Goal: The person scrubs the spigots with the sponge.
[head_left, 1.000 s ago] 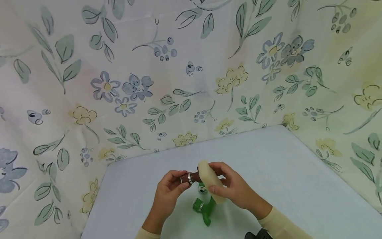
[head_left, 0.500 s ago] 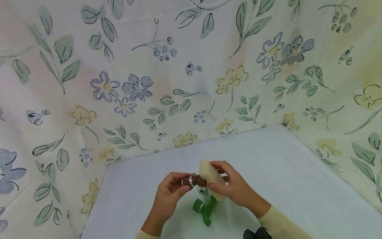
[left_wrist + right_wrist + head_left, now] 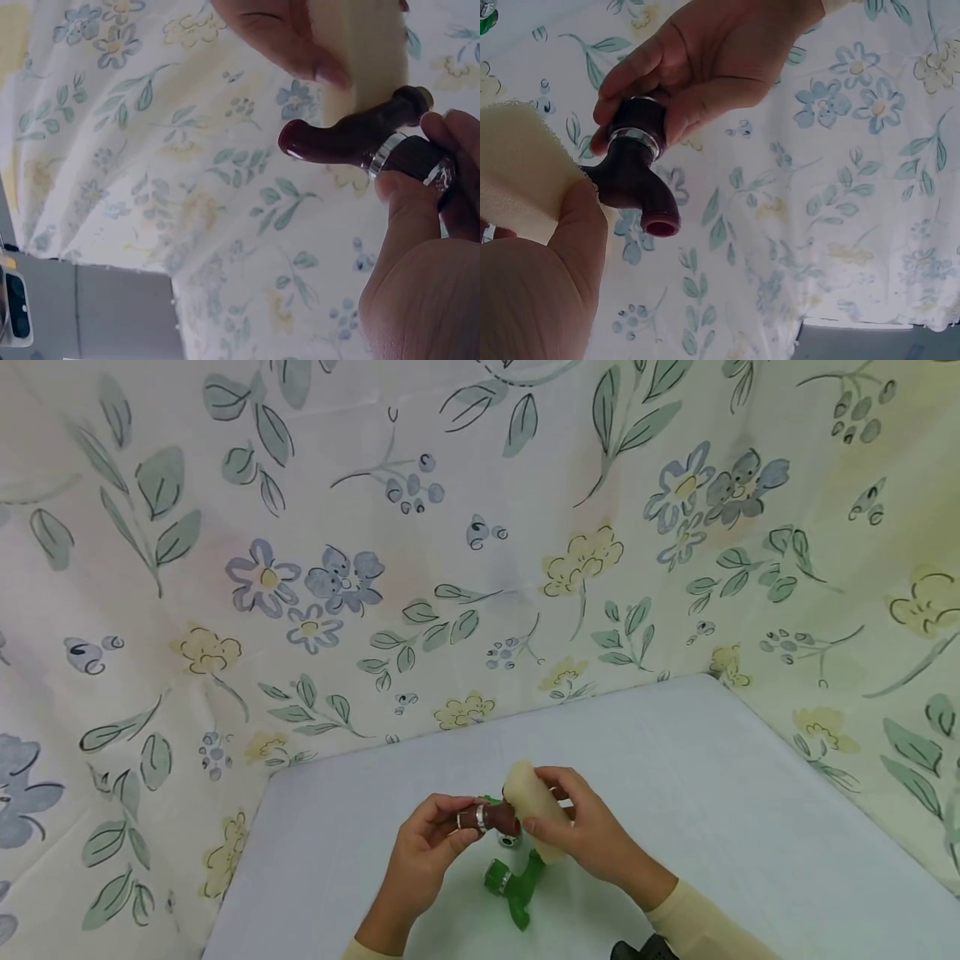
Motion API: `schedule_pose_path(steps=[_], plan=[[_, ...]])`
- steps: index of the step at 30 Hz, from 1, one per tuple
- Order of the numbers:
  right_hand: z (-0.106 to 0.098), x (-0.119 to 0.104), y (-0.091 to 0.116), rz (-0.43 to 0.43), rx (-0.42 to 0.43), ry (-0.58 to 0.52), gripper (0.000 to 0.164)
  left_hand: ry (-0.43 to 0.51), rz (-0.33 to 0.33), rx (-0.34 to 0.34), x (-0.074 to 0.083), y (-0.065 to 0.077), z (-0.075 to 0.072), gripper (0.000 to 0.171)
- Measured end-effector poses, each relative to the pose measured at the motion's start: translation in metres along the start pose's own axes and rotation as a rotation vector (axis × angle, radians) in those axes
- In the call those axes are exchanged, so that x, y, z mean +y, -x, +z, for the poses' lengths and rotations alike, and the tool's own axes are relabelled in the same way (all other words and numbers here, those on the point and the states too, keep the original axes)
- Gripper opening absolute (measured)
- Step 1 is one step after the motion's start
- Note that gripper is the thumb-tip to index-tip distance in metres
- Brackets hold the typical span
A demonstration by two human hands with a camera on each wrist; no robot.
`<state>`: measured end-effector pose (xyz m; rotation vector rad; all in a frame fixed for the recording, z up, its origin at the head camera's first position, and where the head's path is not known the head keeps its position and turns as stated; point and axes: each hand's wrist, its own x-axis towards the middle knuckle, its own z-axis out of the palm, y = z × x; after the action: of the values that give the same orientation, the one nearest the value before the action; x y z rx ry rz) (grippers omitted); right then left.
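My left hand pinches a dark red-brown plastic tap by its ribbed knob, which has silver bands. In the right wrist view the tap's spout points down. A thick cream sponge is gripped in my right hand, thumb on the near side and fingers behind. The sponge lies against the tap's body, seen also in the left wrist view, where the tap crosses in front of the sponge. Both are held above the white table.
A green tap with a silver band lies on the white table below the hands. Behind the held tap, another green piece with a silver end is partly hidden. Flowered cloth hangs around the table.
The left hand has shifted slightly down and right with the tap, whose spout end now shows beside the sponge. The sponge has moved slightly and tilted against the tap.
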<state>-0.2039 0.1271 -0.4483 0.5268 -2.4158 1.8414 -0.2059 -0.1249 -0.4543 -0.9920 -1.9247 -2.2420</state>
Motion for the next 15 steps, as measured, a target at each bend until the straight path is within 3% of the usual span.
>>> schedule_pose_path(steps=[3, 15], plan=[[0.002, 0.012, 0.000, -0.039, -0.028, 0.005, 0.057, -0.026, -0.008, 0.020, 0.000, 0.000, 0.001, 0.034], [-0.001, -0.003, 0.001, -0.062, -0.125, -0.176, 0.051, -0.029, -0.008, 0.028, -0.005, 0.000, -0.002, 0.035]])
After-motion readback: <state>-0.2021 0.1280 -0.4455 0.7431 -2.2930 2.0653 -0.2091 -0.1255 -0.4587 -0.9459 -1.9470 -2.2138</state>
